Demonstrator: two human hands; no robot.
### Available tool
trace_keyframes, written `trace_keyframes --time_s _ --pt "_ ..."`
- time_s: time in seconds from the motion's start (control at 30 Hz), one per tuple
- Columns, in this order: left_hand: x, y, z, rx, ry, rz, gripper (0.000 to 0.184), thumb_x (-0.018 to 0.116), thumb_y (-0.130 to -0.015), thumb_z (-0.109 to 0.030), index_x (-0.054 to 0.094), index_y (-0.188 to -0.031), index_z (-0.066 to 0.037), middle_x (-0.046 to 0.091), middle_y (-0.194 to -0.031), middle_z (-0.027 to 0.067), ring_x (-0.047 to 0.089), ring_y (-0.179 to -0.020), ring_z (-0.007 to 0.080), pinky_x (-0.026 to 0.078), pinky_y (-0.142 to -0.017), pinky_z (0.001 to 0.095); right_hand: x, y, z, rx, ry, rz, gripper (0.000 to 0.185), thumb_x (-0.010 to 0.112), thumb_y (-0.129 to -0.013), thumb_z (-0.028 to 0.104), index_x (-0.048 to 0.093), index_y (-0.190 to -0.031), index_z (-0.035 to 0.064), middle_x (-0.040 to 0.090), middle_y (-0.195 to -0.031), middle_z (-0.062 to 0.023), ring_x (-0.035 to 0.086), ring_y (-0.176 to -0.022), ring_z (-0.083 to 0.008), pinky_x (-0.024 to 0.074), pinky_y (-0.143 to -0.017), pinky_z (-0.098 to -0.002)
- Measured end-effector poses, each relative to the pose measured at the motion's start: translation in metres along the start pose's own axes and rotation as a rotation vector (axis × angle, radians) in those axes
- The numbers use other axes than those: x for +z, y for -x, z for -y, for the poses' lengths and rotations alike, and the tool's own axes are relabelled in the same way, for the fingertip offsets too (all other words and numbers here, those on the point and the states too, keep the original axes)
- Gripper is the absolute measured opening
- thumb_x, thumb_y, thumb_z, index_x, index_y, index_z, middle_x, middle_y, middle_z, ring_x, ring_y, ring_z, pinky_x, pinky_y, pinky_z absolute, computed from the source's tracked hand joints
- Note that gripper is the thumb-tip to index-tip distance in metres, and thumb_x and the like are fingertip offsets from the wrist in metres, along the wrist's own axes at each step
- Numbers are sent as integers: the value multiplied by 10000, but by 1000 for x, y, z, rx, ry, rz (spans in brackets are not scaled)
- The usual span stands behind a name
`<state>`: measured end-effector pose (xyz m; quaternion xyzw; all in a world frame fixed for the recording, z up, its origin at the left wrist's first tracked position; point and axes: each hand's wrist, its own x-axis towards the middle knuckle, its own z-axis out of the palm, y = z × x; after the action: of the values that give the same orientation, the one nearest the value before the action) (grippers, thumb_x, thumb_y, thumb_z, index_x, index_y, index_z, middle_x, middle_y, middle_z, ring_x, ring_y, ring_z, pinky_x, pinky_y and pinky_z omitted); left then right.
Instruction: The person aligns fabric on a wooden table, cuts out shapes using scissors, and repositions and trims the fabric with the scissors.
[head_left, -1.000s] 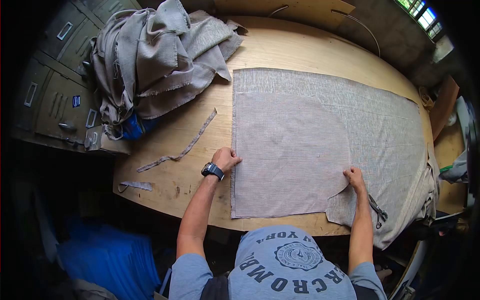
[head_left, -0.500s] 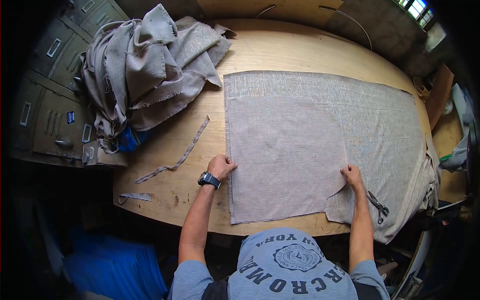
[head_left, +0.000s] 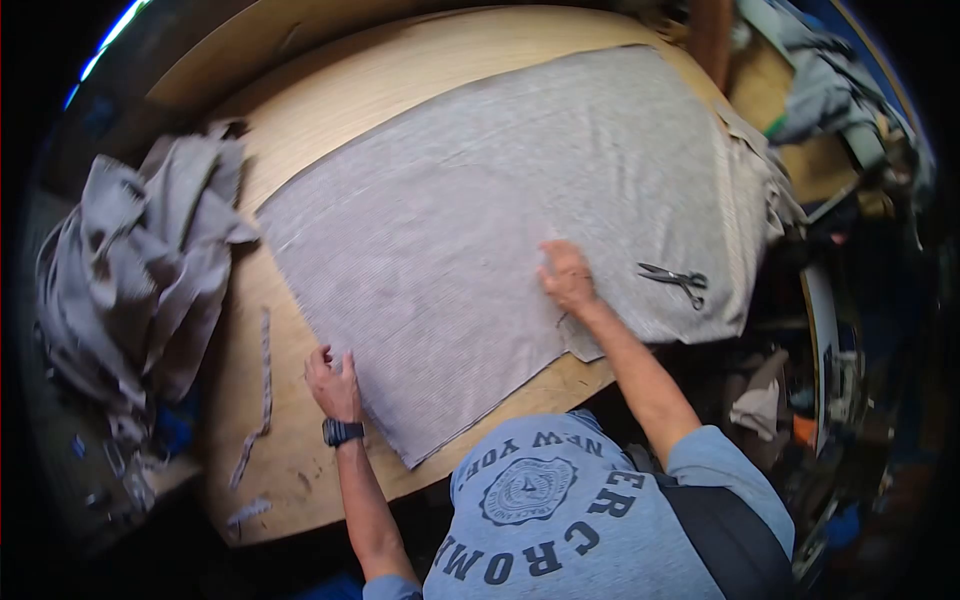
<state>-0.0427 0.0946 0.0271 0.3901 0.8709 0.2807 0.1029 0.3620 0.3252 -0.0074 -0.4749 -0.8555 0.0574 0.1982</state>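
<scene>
A pinkish-grey fabric piece (head_left: 430, 290) lies flat over a larger grey woven fabric (head_left: 620, 150) on the wooden table. By the left edge of that piece rests my left hand (head_left: 335, 385), a dark watch on its wrist; its fingers are apart and it holds nothing. Slightly blurred, my right hand (head_left: 568, 280) is over the piece's curved right edge with fingers spread; nothing shows in its grasp. To its right, black scissors (head_left: 675, 280) lie on the grey fabric, their blades slightly parted.
A crumpled heap of grey fabric (head_left: 140, 270) sits at the left. Between it and my left hand, a narrow cloth strip (head_left: 265, 375) and a small scrap (head_left: 248, 512) lie on the wooden table (head_left: 350, 120). Cloth and clutter (head_left: 825, 90) stand beyond the right side.
My view has turned toward the right. Both hands have loosened from their earlier pinch at the fabric edges. My right hand has slid up along the curved edge.
</scene>
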Motion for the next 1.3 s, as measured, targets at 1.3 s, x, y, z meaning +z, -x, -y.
trace_keyframes --time_s 1.3 --pt "171 113 -185 483 -186 185 712 561 -910 -567 441 -1474 -149 288 -1577 192 216 -1481 360 97 -1207 554 -156 169 -303 239 108 330 468 564 -827 67 523 -1283 -27 527 -1301 -211 489 -1232 -404 379 -1088 -439"
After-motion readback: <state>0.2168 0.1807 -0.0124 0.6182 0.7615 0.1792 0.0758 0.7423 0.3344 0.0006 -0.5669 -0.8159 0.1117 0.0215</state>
